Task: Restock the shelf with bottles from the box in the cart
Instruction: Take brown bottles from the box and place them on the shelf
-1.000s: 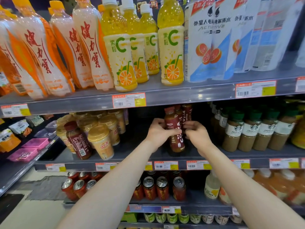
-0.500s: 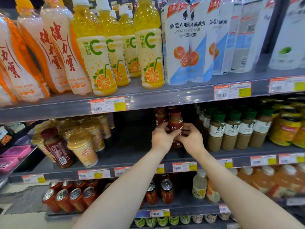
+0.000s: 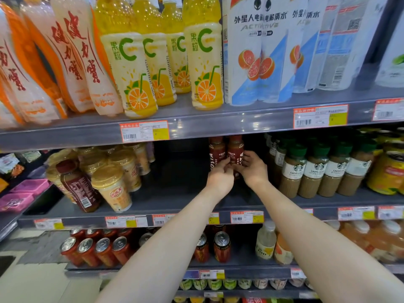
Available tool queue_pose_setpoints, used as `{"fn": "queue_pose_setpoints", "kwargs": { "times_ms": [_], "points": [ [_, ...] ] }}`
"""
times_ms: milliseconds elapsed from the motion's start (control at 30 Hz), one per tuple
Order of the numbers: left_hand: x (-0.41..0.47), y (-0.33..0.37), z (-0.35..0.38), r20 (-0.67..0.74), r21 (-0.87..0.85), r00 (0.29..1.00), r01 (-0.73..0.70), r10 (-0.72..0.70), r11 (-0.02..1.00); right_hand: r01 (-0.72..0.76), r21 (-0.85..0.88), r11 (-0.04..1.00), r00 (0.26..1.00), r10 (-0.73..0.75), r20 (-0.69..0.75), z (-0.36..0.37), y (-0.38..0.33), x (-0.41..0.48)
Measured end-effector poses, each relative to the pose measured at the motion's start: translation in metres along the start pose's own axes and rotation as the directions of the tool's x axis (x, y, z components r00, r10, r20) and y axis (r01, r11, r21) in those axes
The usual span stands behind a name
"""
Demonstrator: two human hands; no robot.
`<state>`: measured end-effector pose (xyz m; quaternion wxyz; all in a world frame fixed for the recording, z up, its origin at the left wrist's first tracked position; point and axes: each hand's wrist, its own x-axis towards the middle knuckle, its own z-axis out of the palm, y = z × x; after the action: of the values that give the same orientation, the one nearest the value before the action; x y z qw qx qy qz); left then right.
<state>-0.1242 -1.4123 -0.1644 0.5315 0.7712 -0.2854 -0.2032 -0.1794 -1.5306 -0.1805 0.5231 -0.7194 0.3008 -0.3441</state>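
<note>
On the middle shelf [image 3: 175, 200], seen from the head camera, both arms reach in towards a dark gap between rows of drinks. The left hand [image 3: 219, 177] and the right hand [image 3: 254, 169] meet around the lower half of a brown coffee bottle [image 3: 235, 150] with a red cap, which stands upright well back on the shelf. The left hand's fingers curl onto the bottle from its left side. The right hand's thumb and fingers wrap it from the right, and the fingertips of the two hands almost touch in front of the label. A second brown bottle [image 3: 216, 149] stands touching it on the left. Green-capped coffee bottles [image 3: 314, 171] line the shelf just to the right. Further left are gold-lidded cups [image 3: 113, 186] and a tilted dark bottle [image 3: 78, 189] leaning among them. Orange juice bottles [image 3: 205, 62] stand on the shelf above, and red cans [image 3: 105, 250] on the one below.
</note>
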Motion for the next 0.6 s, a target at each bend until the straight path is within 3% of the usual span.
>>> {"fn": "queue_pose_setpoints", "kwargs": {
  "times_ms": [133, 333, 500, 600],
  "points": [
    [-0.005, -0.001, -0.003, 0.03, 0.038, 1.0, -0.003, 0.002, 0.999, -0.022, -0.057, 0.998, 1.0, 0.022, -0.013, 0.003, 0.0, 0.003],
    [-0.022, -0.01, -0.021, 0.007, 0.277, 0.994, -0.11, 0.112, 0.954, -0.123, -0.167, 0.978, 0.992, 0.117, -0.044, 0.004, -0.009, 0.0],
    [-0.041, -0.011, -0.033, 0.021, 0.638, 0.969, -0.202, 0.246, 0.743, -0.2, -0.251, 0.947, 0.98, 0.194, -0.051, 0.0, -0.007, -0.019],
    [-0.049, -0.011, -0.035, 0.054, 0.761, 0.955, -0.229, 0.293, 0.607, -0.133, -0.354, 0.926, 0.988, 0.15, 0.023, 0.001, 0.002, -0.037]
  ]
}}
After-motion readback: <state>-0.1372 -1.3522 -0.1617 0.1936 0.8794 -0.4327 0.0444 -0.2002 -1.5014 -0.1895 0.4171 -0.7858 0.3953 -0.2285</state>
